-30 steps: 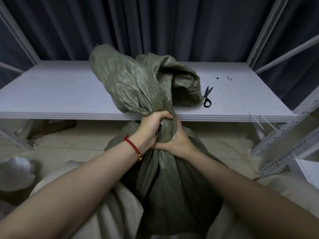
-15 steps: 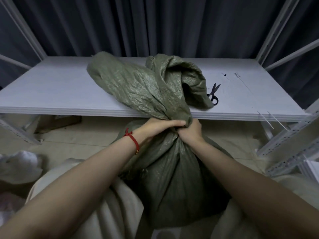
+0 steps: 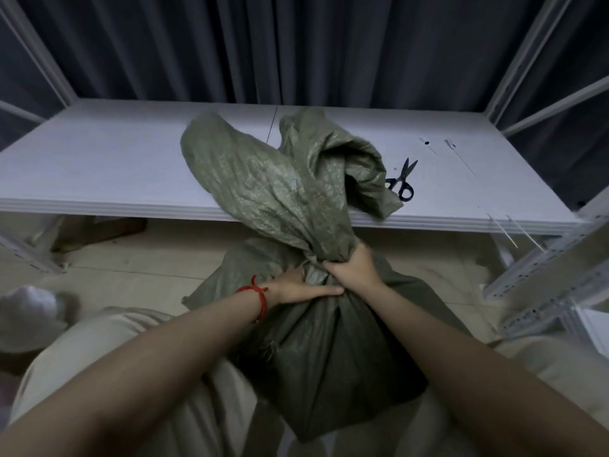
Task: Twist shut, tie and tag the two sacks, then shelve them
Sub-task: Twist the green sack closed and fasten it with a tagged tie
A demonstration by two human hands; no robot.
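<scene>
A green woven sack (image 3: pixel 333 351) stands between my knees in front of the white shelf (image 3: pixel 108 166). Its loose top (image 3: pixel 263 186) flops forward onto the shelf's front edge. My right hand (image 3: pixel 354 268) grips the gathered neck of the sack from the right. My left hand (image 3: pixel 300 290), with a red string at the wrist, lies at the neck from the left, its fingers stretched out along the cloth toward the right hand. The fingertips of both hands are partly hidden by folds.
Black scissors (image 3: pixel 402 181) lie on the shelf right of the sack's top, with thin white zip ties (image 3: pixel 514 230) at the right front edge. White rack uprights (image 3: pixel 543 275) stand at the right. A white bundle (image 3: pixel 28 311) lies on the floor at left.
Both hands have sunk lower with the sack's neck. The left hand has let go of its fist grip and now lies stretched along the neck. The sack's top has dropped onto the shelf.
</scene>
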